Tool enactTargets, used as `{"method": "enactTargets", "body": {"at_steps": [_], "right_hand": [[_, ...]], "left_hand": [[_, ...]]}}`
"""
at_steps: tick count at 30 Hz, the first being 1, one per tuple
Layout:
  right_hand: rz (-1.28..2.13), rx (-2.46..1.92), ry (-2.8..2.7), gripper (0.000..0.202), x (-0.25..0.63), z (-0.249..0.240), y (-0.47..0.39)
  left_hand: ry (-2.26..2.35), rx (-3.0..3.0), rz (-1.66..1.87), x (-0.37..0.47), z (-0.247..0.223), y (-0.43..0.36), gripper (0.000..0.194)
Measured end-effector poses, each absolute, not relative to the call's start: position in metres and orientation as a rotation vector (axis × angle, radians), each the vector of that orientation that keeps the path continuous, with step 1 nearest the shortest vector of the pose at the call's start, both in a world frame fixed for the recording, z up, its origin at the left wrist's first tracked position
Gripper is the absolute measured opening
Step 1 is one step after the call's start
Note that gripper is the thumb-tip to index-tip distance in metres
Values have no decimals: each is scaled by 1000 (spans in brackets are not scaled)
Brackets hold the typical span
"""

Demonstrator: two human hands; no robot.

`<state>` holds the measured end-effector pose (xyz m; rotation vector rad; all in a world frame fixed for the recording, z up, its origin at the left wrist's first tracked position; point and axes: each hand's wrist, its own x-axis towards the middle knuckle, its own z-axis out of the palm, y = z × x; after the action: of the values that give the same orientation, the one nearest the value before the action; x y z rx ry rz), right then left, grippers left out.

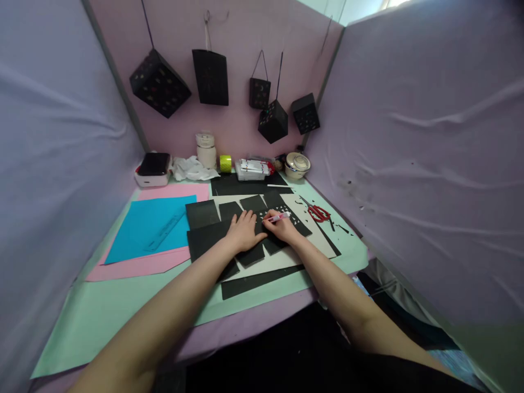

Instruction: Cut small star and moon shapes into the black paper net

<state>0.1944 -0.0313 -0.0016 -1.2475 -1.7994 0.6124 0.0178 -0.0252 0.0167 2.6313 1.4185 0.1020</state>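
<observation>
My left hand [244, 232] lies flat with its fingers spread on a black paper cutout [208, 236], pressing on it and holding nothing. Beside it on the right, my right hand [279, 226] is closed round a white and pink pen-like tool [279, 217], its tip pointing left onto the black paper. Small star-like light shapes show in the black paper around and right of the tool. Under the cutout is a pale grey board [321, 240], with another black sheet [254, 282] showing below it.
Red-handled scissors [319, 213] and black scraps lie at the right. Blue paper [139, 218] with a clear ruler [166, 231] is at the left. A jar [206, 150], yellow tape [225, 164] and a lidded bowl [297, 165] line the back; black boxes [159, 84] hang above.
</observation>
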Motion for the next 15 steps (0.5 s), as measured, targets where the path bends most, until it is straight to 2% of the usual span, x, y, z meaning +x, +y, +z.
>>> {"method": "enactTargets", "body": {"at_steps": [15], "right_hand": [[629,-1317,-1702,12,193,-3,-36]], "left_hand": [[1523,2576,138,26,11,-35,80]]}}
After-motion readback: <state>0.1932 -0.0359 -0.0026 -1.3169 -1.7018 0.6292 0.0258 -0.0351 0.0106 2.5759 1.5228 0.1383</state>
